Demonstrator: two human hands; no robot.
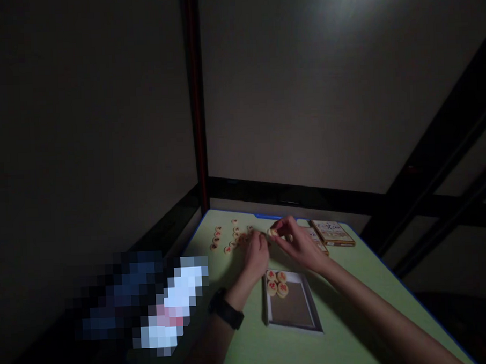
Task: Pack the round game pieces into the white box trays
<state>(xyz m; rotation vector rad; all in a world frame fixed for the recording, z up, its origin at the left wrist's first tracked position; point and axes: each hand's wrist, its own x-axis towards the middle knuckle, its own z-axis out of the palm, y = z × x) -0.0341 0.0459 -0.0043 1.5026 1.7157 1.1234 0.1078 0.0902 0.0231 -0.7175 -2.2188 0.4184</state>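
My right hand point(300, 245) pinches a round, pale Chinese chess piece point(273, 232) between thumb and fingers, just above the table. Beside it, my left hand point(256, 256) has its fingers curled together among loose chess pieces; what they hold, if anything, is hidden. More chess pieces point(216, 240), with red or dark characters, lie scattered to the left of my hands. Nearest to me is a shallow open box point(316, 313), slightly turned. Several red-marked pieces point(282, 287) sit together in its far left corner, and its brown bottom shows elsewhere.
Two printed flat boxes, one farther right point(334, 231) and one partly behind my right hand point(317, 242), lie on the green table point(242, 343). Its edge is blue. A blurred-out bright patch point(172, 308) is at the left, and walls stand behind.
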